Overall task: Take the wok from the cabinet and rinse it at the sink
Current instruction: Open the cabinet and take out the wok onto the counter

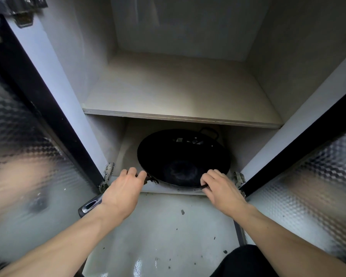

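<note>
At far left the open left door point(28, 136) of the cabinet point(168, 80) swings out, its patterned glass facing the floor, with a metal pull point(90, 204) showing just under the left wrist. Next comes the left hand point(124, 188), its grip curled round the wok's near-left handle point(149, 179) at the rim. The wok point(182, 156) itself sits in the lower compartment, under the bare shelf point(178, 92), tilted with its dark bowl turned toward the person and its near edge right at the cabinet's front lip; a second loop handle point(210, 131) shows at the far rim. On the right, the right hand point(222, 188) pinches the near-right rim, fingers hooked over the edge. Beyond it stands the right door point(318, 176).

Both hands are about equally near, one on each side of the near rim, so the wok lies straight ahead and slightly beyond the grips. Judging from this, the coming move is a pull toward the body and upward, keeping the far rim clear of the shelf edge above. The sink is not in view.
</note>
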A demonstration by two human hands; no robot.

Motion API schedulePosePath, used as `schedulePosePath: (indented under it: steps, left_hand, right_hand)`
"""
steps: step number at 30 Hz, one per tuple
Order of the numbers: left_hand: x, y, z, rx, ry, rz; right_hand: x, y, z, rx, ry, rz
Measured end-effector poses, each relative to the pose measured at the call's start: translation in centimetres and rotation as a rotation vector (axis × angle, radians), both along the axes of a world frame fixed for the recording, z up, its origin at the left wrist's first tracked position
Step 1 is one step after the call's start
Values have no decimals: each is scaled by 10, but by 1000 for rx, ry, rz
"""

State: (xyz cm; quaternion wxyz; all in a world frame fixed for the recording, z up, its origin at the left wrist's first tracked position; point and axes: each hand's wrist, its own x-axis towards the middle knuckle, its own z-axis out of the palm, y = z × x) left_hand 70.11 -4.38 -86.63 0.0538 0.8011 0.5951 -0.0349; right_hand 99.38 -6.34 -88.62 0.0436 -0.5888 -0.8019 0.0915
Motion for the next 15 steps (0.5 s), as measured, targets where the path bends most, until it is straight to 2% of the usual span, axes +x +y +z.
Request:
schedulePosePath:
  steps: [6,10,15]
  left_hand:
    - [-2,-10,17,-27,30,13]
    - [-5,-2,32,-53,40,-29]
    - [-2,-10,72,-109,120,-77]
  right_hand:
    - [-12,-15,7,-35,-92,17]
    - [-10,-12,22,32,-1,-67]
    - [-12,-26,50,-39,-4,-70]
